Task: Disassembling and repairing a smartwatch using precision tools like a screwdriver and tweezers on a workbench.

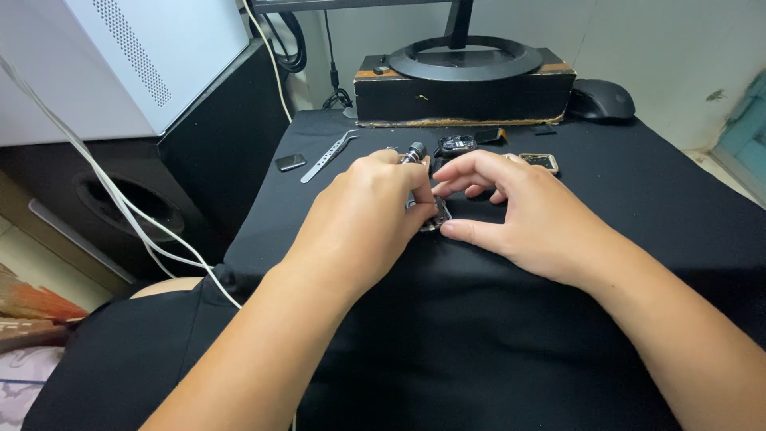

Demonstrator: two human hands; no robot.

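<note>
Both forearms come in from the near edge over a bench [495, 335] covered in black cloth. Left hand [363, 215] is curled, fingers closed round a small dark-tipped screwdriver [415, 152] whose cap pokes out above the knuckles. Right hand [519, 207] is half open, thumb and forefinger pinching the edge of a small metal watch body [435, 217] that lies on the cloth between the two hands, mid-bench. Just beyond the hands: another dark watch case [456, 144], a small framed part [539, 162] to the right. Left of them lie metal tweezers [329, 156] and a small dark flat piece [290, 162]. Far edge: a wooden block [463, 92] carrying a round monitor stand [465, 57], a black mouse [602, 100] to its right. White cables [120, 207] trail at left.
</note>
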